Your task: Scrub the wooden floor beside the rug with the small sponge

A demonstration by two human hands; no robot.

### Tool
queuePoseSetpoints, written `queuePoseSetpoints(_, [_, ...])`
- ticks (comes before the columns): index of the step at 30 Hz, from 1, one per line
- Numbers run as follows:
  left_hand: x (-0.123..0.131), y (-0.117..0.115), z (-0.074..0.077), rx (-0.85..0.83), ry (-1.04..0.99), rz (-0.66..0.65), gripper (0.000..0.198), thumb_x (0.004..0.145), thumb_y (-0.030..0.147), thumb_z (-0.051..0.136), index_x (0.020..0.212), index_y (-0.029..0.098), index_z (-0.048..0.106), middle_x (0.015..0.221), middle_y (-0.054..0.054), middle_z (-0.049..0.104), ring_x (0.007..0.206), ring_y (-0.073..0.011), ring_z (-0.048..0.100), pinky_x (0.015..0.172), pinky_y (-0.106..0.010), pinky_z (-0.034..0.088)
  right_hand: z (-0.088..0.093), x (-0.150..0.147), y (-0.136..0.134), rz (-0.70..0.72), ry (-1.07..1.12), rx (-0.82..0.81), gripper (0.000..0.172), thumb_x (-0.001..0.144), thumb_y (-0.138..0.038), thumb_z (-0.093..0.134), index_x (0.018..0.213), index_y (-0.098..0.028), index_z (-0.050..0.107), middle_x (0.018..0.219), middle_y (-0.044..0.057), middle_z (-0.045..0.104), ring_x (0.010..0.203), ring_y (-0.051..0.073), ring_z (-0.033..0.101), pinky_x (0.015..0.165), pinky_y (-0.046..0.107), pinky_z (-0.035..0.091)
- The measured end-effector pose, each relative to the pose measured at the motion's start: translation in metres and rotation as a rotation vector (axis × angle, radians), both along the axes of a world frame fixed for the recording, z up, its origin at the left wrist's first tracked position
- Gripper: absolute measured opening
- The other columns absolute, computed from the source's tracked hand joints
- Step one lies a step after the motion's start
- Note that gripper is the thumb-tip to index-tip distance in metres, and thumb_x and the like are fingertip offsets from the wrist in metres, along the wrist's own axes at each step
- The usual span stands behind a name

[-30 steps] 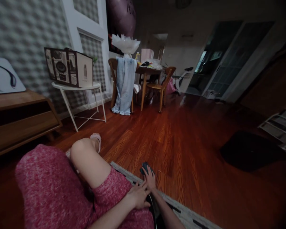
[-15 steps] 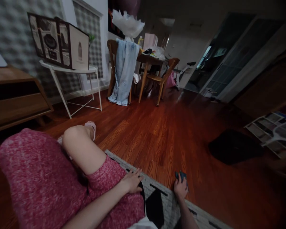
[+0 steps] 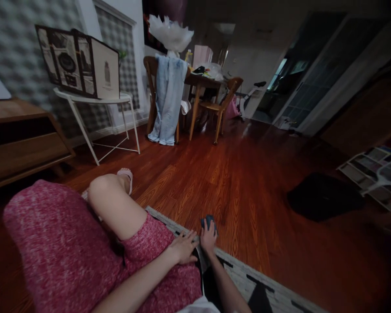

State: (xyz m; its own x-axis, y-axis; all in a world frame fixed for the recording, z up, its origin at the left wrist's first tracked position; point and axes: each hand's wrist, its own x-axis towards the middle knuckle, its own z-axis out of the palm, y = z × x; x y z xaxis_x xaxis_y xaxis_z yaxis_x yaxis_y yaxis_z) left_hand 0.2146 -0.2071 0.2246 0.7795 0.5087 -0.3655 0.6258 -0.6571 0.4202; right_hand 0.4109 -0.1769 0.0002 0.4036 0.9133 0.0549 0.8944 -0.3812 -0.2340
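Observation:
My right hand (image 3: 209,238) is closed around a small dark blue lump (image 3: 209,221), whose kind I cannot make out; part of it sticks out past the fingertips. It hovers over or near the edge of the grey patterned rug (image 3: 234,265), beside the left hand. My left hand (image 3: 183,248) lies with fingers stretched out on the pink speckled shorts (image 3: 154,243) over my thigh and holds nothing.
Reddish wooden floor (image 3: 195,182) stretches ahead. A white side table (image 3: 94,101) carrying a display box (image 3: 106,76) stands left, near a wooden cabinet (image 3: 22,148). Jeans (image 3: 169,95) hang over a dining chair (image 3: 150,82). A black shape (image 3: 324,198) lies right, before a bookshelf (image 3: 361,171).
My right hand, with the dark blue lump in it, has moved left and slightly up, close to the left hand. The left hand stays resting on the shorts.

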Motion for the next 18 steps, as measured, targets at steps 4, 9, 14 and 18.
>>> queuePoseSetpoints(4, [0.000,0.000,0.001,0.004,-0.031,0.004,0.063,0.092,0.049,0.060,0.145,0.017,0.048,0.159,-0.019,0.032,0.150,-0.0300,0.021,0.120,-0.055,0.019,-0.005,-0.051,0.039,0.260,0.037,-0.063,0.054,0.097,-0.032,0.032,0.150,-0.034,0.041,0.162,0.004,0.032,0.149,0.021,0.026,0.118,0.047,0.024])
queuePoseSetpoints(9, [-0.001,0.001,0.003,-0.007,-0.056,0.017,0.068,0.092,0.050,0.059,0.147,0.014,0.045,0.160,-0.021,0.029,0.150,-0.0308,0.022,0.121,-0.054,0.019,-0.004,-0.038,0.052,0.489,0.033,-0.027,0.055,0.095,-0.026,0.034,0.148,-0.037,0.044,0.160,0.002,0.037,0.148,0.018,0.030,0.118,0.043,0.026])
queuePoseSetpoints(14, [-0.001,0.000,0.005,-0.017,-0.043,0.028,0.066,0.092,0.047,0.060,0.147,0.013,0.045,0.161,-0.020,0.022,0.151,-0.0319,0.018,0.121,-0.054,0.018,0.007,0.053,0.021,0.263,-0.008,0.025,0.054,0.097,-0.028,0.027,0.146,-0.031,0.049,0.158,0.006,0.039,0.147,0.019,0.032,0.116,0.042,0.030])
queuePoseSetpoints(18, [-0.001,0.000,0.005,-0.011,-0.047,0.028,0.066,0.092,0.046,0.062,0.147,0.013,0.046,0.161,-0.021,0.023,0.151,-0.0317,0.018,0.121,-0.054,0.018,0.012,0.134,-0.030,-0.097,0.001,0.005,0.056,0.098,-0.035,0.022,0.148,-0.027,0.046,0.156,0.011,0.040,0.145,0.022,0.035,0.112,0.045,0.035])
